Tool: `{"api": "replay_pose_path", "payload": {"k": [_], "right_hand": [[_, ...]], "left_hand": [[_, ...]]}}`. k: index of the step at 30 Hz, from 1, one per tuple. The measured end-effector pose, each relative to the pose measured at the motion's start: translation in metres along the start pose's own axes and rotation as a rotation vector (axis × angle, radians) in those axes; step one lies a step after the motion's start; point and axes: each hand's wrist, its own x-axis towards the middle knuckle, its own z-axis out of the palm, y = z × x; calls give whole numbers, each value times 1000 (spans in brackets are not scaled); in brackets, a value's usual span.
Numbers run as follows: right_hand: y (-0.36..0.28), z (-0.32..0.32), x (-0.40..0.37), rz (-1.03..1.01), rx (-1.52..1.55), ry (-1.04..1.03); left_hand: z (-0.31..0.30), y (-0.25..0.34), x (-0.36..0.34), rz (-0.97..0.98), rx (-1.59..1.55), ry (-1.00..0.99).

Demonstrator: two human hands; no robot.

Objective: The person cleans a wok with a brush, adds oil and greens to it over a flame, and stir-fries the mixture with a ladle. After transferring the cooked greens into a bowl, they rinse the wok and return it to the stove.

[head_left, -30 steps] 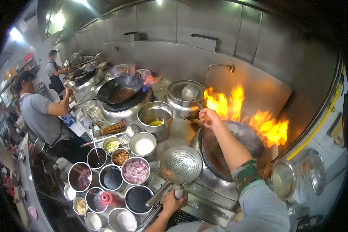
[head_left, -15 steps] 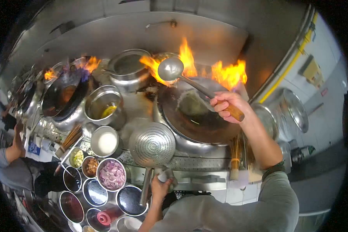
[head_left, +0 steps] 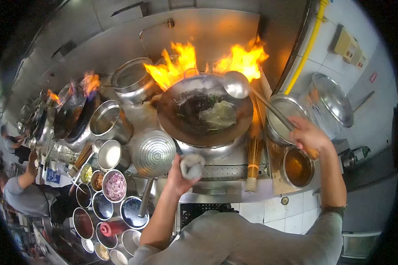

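Note:
My right hand (head_left: 308,136) is closed round the wooden handle of a steel ladle (head_left: 236,85), its bowl over the right rim of a large wok (head_left: 174,115). Pale and dark green food (head_left: 221,115) lies in the wok, with tall flames (head_left: 245,59) behind it. My left hand (head_left: 179,179) grips a bunched grey cloth (head_left: 193,166) just below the wok's front rim. Left of that hand, a perforated strainer (head_left: 154,152) rests with its handle pointing down.
Seasoning pots, one with sliced onions (head_left: 115,186), stand at the lower left near a red bottle (head_left: 112,228). A bamboo brush (head_left: 253,163) and a pot of brown liquid (head_left: 297,167) are at right. A co-worker (head_left: 26,192) stands far left.
The ladle and my right hand have moved right and down. My left hand has risen with the cloth toward the wok's front. The view has shifted, and the food shows farther right in the wok.

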Motion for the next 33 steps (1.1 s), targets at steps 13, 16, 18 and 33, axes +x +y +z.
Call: {"api": "replay_pose_path", "payload": {"k": [13,16,18,33], "right_hand": [[35,93,50,-637,-664,-31],[23,97,70,-622,-880,-37],[37,61,55,-608,-887,-69],[88,29,-64,-364,54,123]], "left_hand": [[88,-39,66,-17,55,219],[84,-38,55,8,1,152],[89,-32,40,10,-23,95],[52,-17,51,105,-245,26]]}}
